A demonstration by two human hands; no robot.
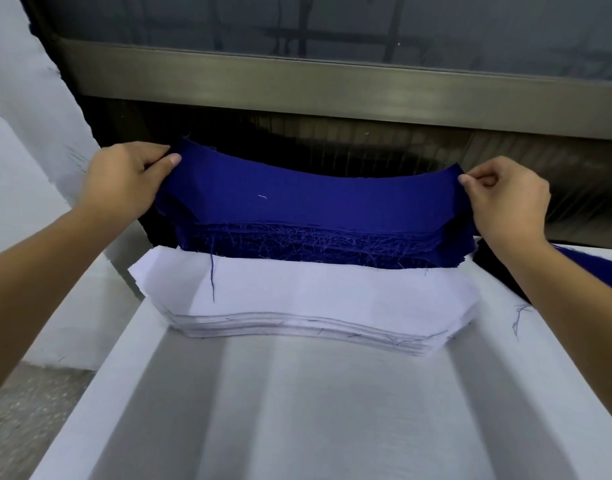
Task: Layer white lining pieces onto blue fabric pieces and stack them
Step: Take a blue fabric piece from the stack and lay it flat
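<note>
Top blue fabric piece raised a little over the stack of blue pieces, left end pinched tight in the left hand fingers, right end pinched in the right hand, stack of white lining pieces just in front, all on a white bench.

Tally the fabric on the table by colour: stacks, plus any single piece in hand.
Blue stack: 1
White stack: 1
Blue piece pinched by left hand and right hand: 1
Blue fabric at right edge: 1
Total: 4
</note>
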